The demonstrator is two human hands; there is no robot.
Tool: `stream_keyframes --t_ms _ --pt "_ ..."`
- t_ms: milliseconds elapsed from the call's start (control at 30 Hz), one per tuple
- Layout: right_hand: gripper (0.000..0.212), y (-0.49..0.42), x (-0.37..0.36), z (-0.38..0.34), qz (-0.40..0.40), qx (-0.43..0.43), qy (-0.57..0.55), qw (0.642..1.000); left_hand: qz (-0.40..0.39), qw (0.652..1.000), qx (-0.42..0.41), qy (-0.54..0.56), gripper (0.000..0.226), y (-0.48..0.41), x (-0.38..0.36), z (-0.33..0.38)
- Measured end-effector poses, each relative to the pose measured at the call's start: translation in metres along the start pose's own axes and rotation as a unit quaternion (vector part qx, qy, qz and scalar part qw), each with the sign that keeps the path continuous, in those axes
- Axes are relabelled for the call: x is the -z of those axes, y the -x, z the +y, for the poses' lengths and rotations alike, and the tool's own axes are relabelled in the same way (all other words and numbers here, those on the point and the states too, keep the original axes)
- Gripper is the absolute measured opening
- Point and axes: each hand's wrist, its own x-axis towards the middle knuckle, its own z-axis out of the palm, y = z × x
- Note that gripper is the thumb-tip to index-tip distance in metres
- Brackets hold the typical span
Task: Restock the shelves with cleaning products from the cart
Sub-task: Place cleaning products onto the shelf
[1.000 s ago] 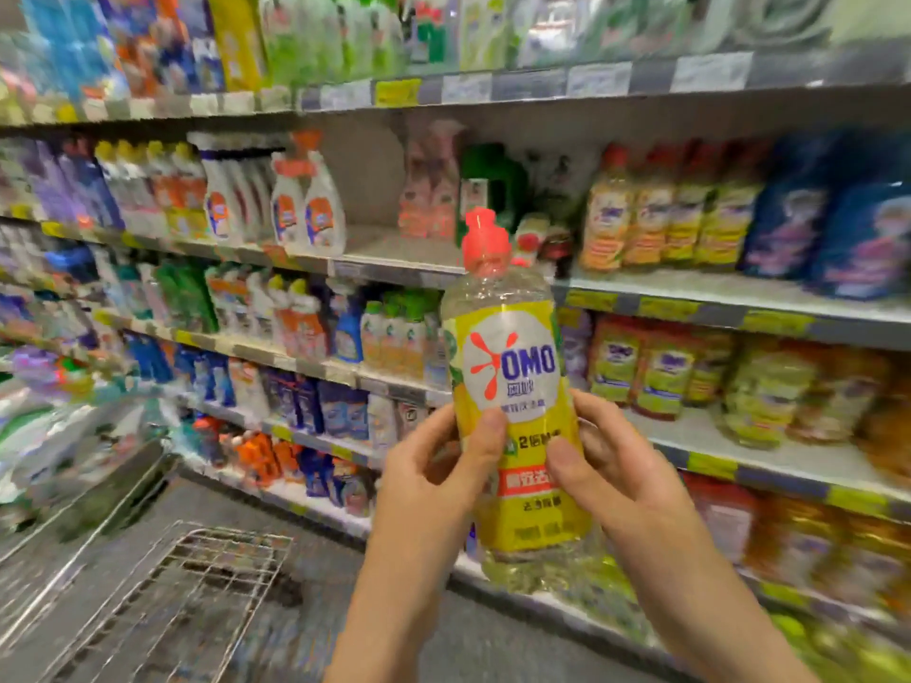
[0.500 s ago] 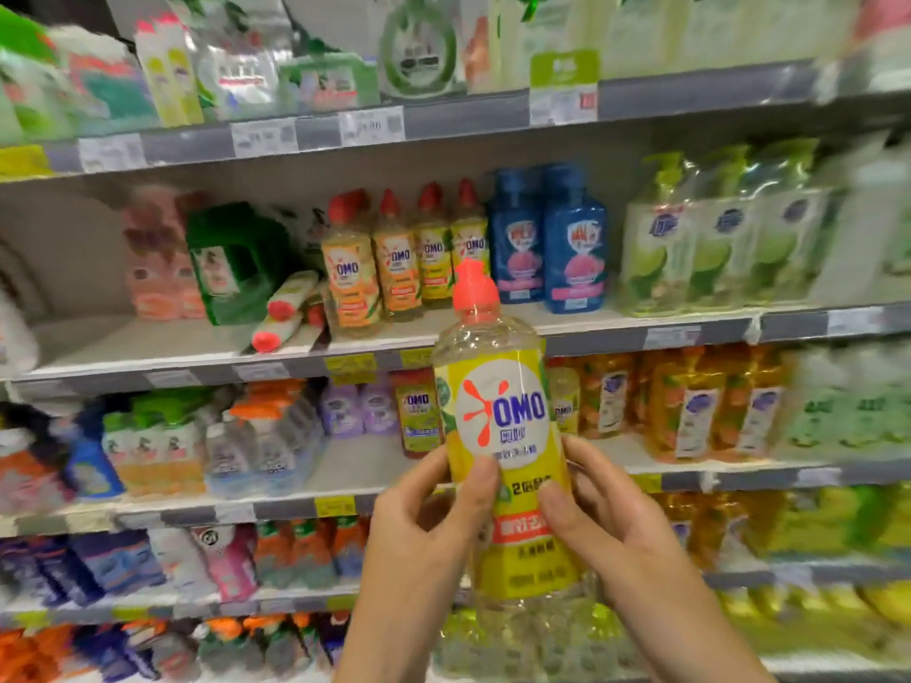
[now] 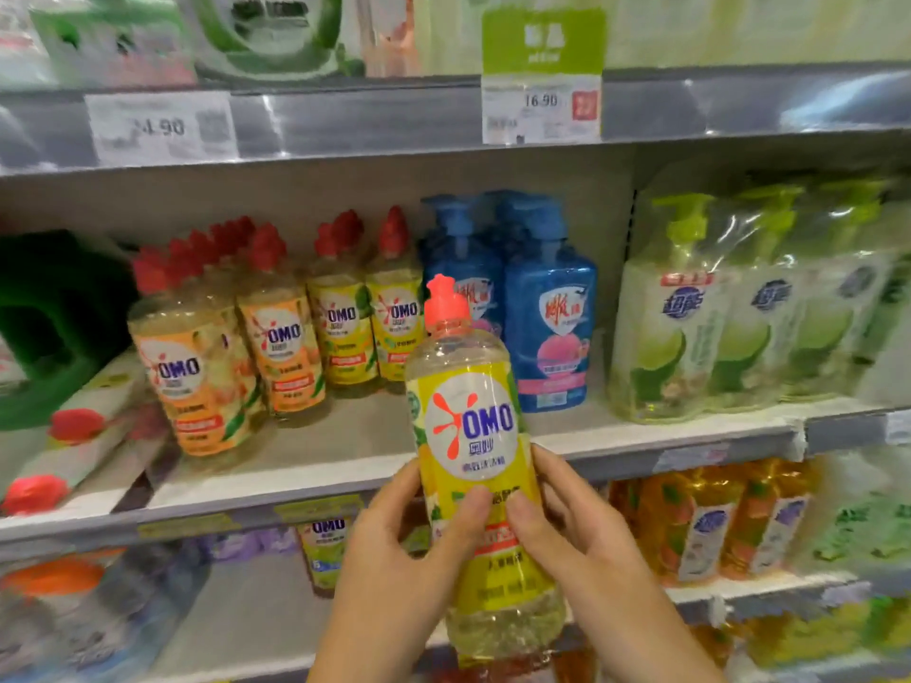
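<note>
The bottle (image 3: 471, 436) of yellow dish soap stands upright in the air at the centre of the view, red cap up and OMO label facing the camera, held between both hands just as it was a second ago. The left hand (image 3: 394, 549) grips it from 8 o'clock with the thumb pressed on the label. The right hand (image 3: 581, 534) grips it from 4 o'clock, its thumb next to the other thumb. What has changed is the view: it has swung from the aisle to face the shelves squarely, and they now look nearer and larger. Half a second ago the cap sat below the shelf (image 3: 345, 456). Now it rises past the lip and overlaps the blue pump bottles (image 3: 547, 317) at 12 o'clock. Matching yellow-label bottles (image 3: 365, 332) stand on that shelf at 11 o'clock of the held one, with orange-label bottles (image 3: 197, 377) at 10 o'clock and green pump packs (image 3: 690, 327) at 2 o'clock. The fingers of both hands are hidden behind the bottle, and both forearms are cut off by the lower edge. It is not clear whether the bottle's base is over the shelf lip or only in front of it. The small print under the OMO mark is blurred. On the rail above, one price tag (image 3: 541, 108) reads 16.90 and the rest of its text is unreadable. A green jug (image 3: 49, 317) at 9 o'clock is cut off by the left edge, and the goods on the lower shelf are smeared by motion.
</note>
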Motion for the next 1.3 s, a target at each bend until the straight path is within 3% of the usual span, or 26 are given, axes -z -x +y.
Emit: stream_keyframes --t_ms 67,200,300,400,667,900,1300 --pt "0.053 -0.027 0.005 -0.005 -0.032 0.006 -0.009 0.999 0.007 1.0 -0.015 -0.021 0.047 -0.023 0.0 0.002" --pt "0.029 -0.078 0.003 -0.02 -0.063 0.06 0.043 0.995 0.013 0.998 -0.027 -0.057 0.04 -0.07 0.005 0.012" --pt "0.029 -0.115 -0.003 -0.025 -0.063 0.091 0.08 0.991 0.027 0.993 -0.044 -0.111 0.046 -0.102 0.014 0.015" --pt "0.029 -0.148 -0.007 -0.019 -0.054 0.1 0.129 0.985 0.037 0.985 -0.05 -0.162 0.037 -0.133 0.023 0.007" --pt "0.043 -0.183 -0.009 0.023 -0.022 0.051 0.231 0.971 0.017 0.974 0.021 -0.227 0.053 -0.169 0.033 -0.036" --pt "0.033 -0.222 -0.014 0.028 0.018 0.031 0.368 0.929 0.023 0.962 0.019 -0.271 0.06 -0.205 0.029 -0.045" --pt "0.037 -0.223 -0.019 0.031 0.009 0.048 0.379 0.924 0.034 0.96 0.007 -0.277 0.057 -0.206 0.033 -0.053"
